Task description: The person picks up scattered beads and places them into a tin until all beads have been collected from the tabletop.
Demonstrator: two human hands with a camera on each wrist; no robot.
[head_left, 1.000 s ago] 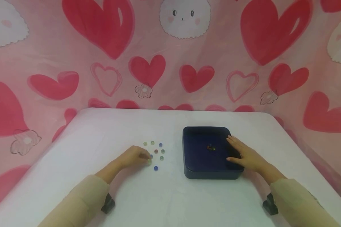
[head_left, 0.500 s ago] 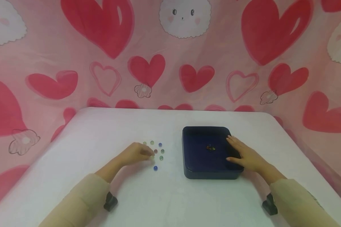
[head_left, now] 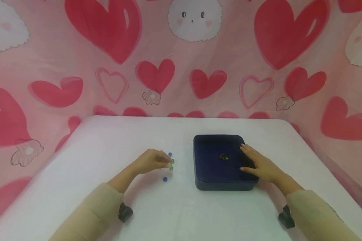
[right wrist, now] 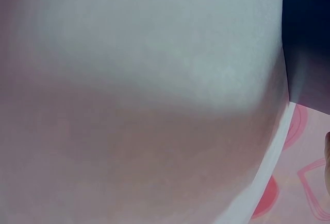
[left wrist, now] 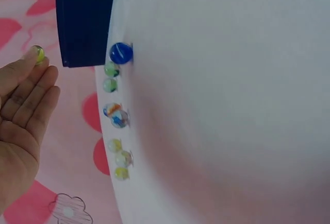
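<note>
Between thumb and forefinger, my left hand (head_left: 153, 160) pinches a yellow-green marble (left wrist: 39, 54), raised above the table. Around and below it lie several glass marbles, among them a blue marble (head_left: 165, 179) and a green one (head_left: 173, 161); the hand hides some of the group in the head view. To the right stands a dark blue square tray (head_left: 227, 186) with a small cluster of coloured marbles (head_left: 223, 157) inside. My right hand (head_left: 261, 166) rests on the tray's right rim, fingers spread and straight. Only a sliver of that hand shows in the right wrist view.
The white table (head_left: 181, 214) carries the marbles and the tray. Behind it hangs a pink cloth (head_left: 181, 80) printed with hearts. A black wrist camera (head_left: 125, 212) sits under the left sleeve, and another black one (head_left: 286, 217) under the right.
My left hand has lifted the yellow-green marble and moved right and slightly up, over the other marbles towards the tray. My right hand has stayed on the tray rim.
</note>
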